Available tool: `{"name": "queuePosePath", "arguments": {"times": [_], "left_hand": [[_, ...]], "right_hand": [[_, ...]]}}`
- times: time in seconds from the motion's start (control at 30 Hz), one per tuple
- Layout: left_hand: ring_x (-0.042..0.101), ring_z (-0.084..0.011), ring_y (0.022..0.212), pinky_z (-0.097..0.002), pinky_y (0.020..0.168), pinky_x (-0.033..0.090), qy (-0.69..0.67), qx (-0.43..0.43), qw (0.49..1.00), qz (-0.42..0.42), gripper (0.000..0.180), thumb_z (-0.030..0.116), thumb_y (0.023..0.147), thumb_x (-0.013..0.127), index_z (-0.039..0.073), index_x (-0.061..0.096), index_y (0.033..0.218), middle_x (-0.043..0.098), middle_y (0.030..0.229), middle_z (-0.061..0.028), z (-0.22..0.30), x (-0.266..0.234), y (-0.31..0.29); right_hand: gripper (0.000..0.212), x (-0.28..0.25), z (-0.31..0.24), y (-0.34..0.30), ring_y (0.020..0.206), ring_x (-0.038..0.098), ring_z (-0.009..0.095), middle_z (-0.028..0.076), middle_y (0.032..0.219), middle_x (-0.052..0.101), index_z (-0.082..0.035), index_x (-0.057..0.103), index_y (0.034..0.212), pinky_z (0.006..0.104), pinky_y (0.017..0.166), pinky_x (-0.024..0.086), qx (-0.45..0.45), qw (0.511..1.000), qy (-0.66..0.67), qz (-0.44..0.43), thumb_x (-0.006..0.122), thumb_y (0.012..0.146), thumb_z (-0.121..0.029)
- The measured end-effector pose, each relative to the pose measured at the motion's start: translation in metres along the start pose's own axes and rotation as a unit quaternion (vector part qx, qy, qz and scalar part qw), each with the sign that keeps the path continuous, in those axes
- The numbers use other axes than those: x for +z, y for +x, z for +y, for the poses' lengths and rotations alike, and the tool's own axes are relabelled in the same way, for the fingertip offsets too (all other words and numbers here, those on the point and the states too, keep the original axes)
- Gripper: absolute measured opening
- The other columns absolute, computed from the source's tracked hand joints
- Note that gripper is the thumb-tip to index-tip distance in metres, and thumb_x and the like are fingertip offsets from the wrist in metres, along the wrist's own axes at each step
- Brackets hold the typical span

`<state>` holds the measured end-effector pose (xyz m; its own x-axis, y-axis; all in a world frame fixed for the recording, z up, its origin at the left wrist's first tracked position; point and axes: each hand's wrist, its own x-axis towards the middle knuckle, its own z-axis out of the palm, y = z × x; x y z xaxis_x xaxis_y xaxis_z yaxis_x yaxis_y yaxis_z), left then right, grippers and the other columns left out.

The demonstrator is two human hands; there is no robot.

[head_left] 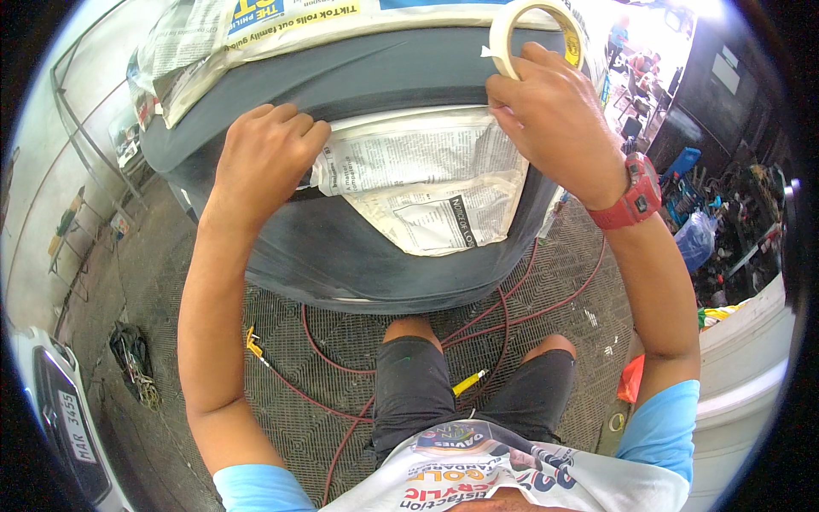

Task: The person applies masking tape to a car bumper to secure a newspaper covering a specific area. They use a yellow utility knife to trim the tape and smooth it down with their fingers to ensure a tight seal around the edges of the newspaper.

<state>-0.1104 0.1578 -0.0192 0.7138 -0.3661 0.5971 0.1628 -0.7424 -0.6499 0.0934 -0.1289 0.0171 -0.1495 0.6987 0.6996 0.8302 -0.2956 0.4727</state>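
the right hand (559, 119) has its fingers closed on a roll of masking tape (501, 39), held up at the knuckles' far side; the left hand (266, 158) curls its fingers narrow by the left edge of a newspaper sheet (418, 158), and whether they pinch it i cannot tell. the sheet lies on a dark grey car panel (316, 247), more newspaper (192, 43) covering the far part. a red watch (640, 194) rings the right wrist; red hoses (508, 322) cross the floor (158, 264).
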Motion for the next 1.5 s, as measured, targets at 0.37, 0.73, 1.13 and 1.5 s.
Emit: {"name": "queuePosePath", "arguments": {"times": [0.37,0.73,1.13,1.5], "left_hand": [[0.072,-0.0302,0.077,-0.0455,0.071,0.058,-0.086,-0.072,0.993,0.025,0.005,0.014,0.087,0.081,0.011,0.078,0.090,0.070,0.077,-0.0072,-0.006,-0.001,-0.002],[0.072,-0.0316,0.081,-0.0471,0.074,0.058,-0.071,-0.037,0.997,-0.012,0.005,0.014,0.085,0.079,0.010,0.079,0.088,0.072,0.078,-0.0087,-0.002,-0.003,0.010],[0.073,-0.0314,0.081,-0.0462,0.076,0.059,-0.033,-0.026,0.999,-0.032,0.004,0.011,0.083,0.075,0.008,0.076,0.082,0.073,0.078,-0.0089,0.000,-0.005,0.013],[0.074,-0.0310,0.081,-0.0459,0.076,0.059,-0.031,-0.035,0.999,-0.027,0.004,0.011,0.082,0.074,0.008,0.076,0.080,0.072,0.076,-0.0095,0.005,-0.007,0.015]], "right_hand": [[0.006,0.000,-0.004,0.012,0.102,0.070,0.032,0.011,0.091,0.071,-0.006,0.075,0.088,0.0473,0.088,0.061,-0.015,1.000,0.009,-0.005,0.071,0.085,-0.003],[0.006,-0.005,0.004,0.011,0.104,0.070,0.032,0.010,0.091,0.072,-0.007,0.077,0.087,0.0455,0.091,0.060,-0.044,0.998,-0.025,-0.037,0.072,0.085,-0.006],[0.004,-0.005,0.006,0.012,0.103,0.071,0.031,0.009,0.090,0.074,-0.007,0.076,0.083,0.0455,0.089,0.060,-0.058,0.997,-0.039,-0.041,0.072,0.084,-0.007],[0.005,-0.008,0.003,0.014,0.100,0.074,0.031,0.011,0.088,0.076,-0.007,0.078,0.080,0.0441,0.087,0.062,-0.055,0.996,-0.058,-0.040,0.074,0.082,-0.010]]}}
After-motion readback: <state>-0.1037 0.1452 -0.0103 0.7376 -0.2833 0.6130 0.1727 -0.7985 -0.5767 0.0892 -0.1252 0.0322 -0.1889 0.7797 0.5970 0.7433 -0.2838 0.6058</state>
